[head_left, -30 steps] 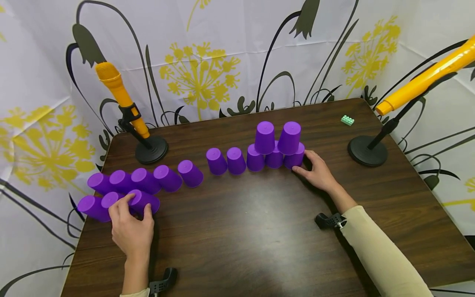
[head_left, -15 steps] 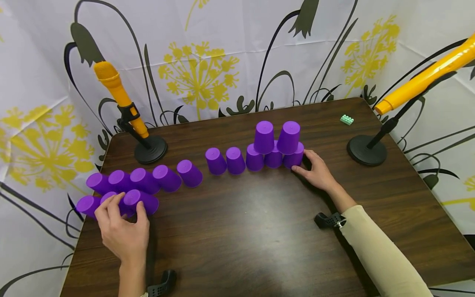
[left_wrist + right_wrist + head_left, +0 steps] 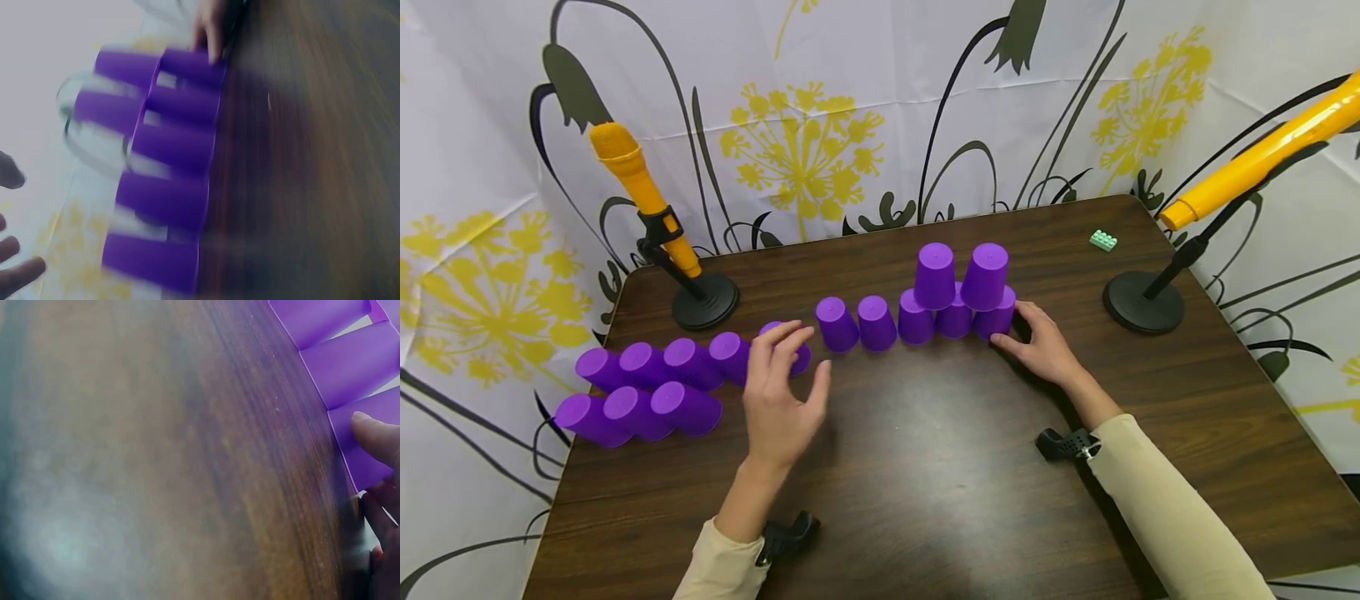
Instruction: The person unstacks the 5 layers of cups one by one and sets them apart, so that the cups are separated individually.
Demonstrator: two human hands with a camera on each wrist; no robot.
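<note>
The left hand (image 3: 778, 417) is raised with spread fingers and holds nothing. In the head view it partly hides a purple cup (image 3: 802, 360) of the back row. At the left edge of the blurred left wrist view, only its fingertips show. The right hand (image 3: 1045, 350) grips the rightmost bottom cup (image 3: 996, 317), thumb in front and fingers at the side; the right wrist view shows its thumb (image 3: 381, 440) on that cup (image 3: 359, 453). Two upside-down cups, one left (image 3: 935, 279) and one right (image 3: 985, 279), stand on the three bottom cups at this end.
The row continues leftward with more upside-down cups (image 3: 877, 325). Three cups (image 3: 688, 410) stand before its left end. One microphone stand (image 3: 706, 304) is at back left, another (image 3: 1142, 304) at right. A mint-green brick (image 3: 1103, 241) lies at the back of the brown table (image 3: 940, 467).
The left hand has left the front cups at the left and moved right, up to the back row. The leftmost front cup is in fuller view. The right hand has stayed at its cup.
</note>
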